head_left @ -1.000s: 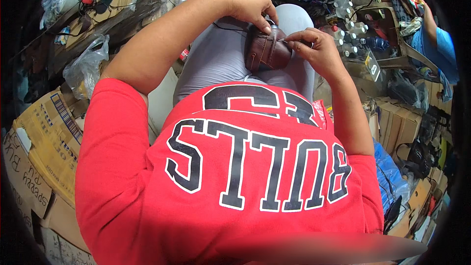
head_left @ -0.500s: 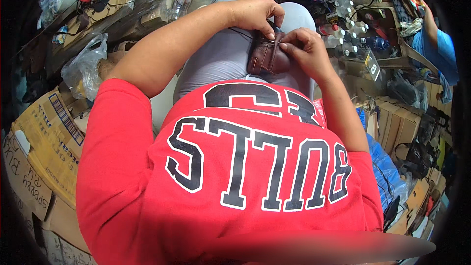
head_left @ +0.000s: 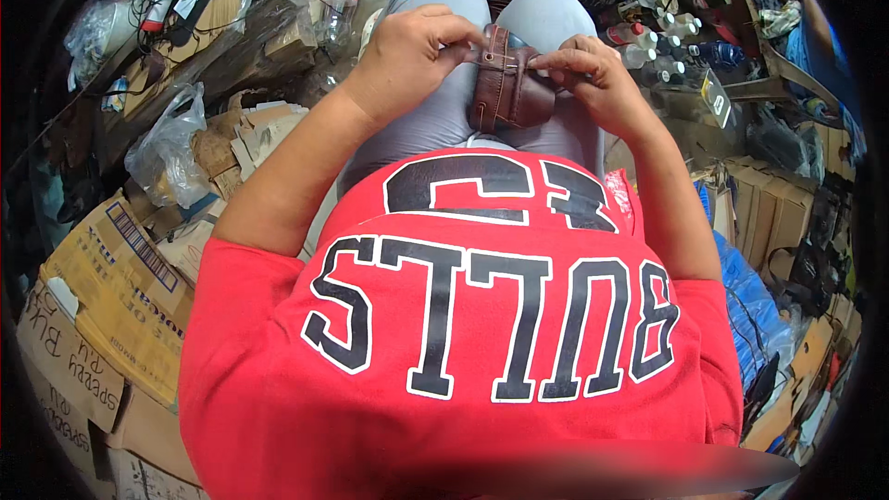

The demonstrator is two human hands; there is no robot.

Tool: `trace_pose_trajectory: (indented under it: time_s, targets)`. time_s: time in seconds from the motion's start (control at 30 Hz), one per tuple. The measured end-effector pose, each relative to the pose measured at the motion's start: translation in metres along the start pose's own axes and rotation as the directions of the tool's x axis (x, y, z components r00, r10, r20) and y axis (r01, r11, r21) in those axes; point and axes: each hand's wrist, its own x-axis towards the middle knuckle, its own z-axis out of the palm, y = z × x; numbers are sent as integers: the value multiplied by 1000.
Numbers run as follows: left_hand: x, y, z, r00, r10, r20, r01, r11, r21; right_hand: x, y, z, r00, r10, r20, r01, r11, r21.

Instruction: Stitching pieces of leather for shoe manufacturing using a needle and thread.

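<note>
A brown leather shoe [head_left: 519, 97] with pale stitching and small metal eyelets rests on my lap between my thighs. My left hand [head_left: 421, 56] is at its left edge, thumb and forefinger pinched together; what lies between them is too small to make out. On the opposite side, my right hand [head_left: 593, 79] pinches the shoe's upper edge with thumb and fingers. A thin pale line crosses the leather between the two hands; whether it is thread or a seam is unclear.
Several plastic bottles [head_left: 662, 46] stand at the right beyond my knee. A red-labelled bottle [head_left: 342, 0] is at the far left. Written-on cardboard boxes [head_left: 111, 287], a clear plastic bag [head_left: 171, 153] and stacked cardboard [head_left: 755, 208] crowd both sides.
My left hand has drawn back leftward from the top of the shoe to its left edge. My right hand stays at the shoe. The other person's arm at far right has left view.
</note>
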Motion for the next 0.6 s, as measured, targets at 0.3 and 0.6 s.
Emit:
trace_pose_trajectory:
  time_s: [0.3, 0.6]
  targets:
    - [4, 2, 4, 994, 102, 38, -108, 941, 320, 10, 7, -1, 996, 74, 54, -79, 993, 87]
    - [4, 9, 8, 981, 185, 58, -193, 913, 359, 9, 10, 0, 996, 73, 55, -79, 989, 127]
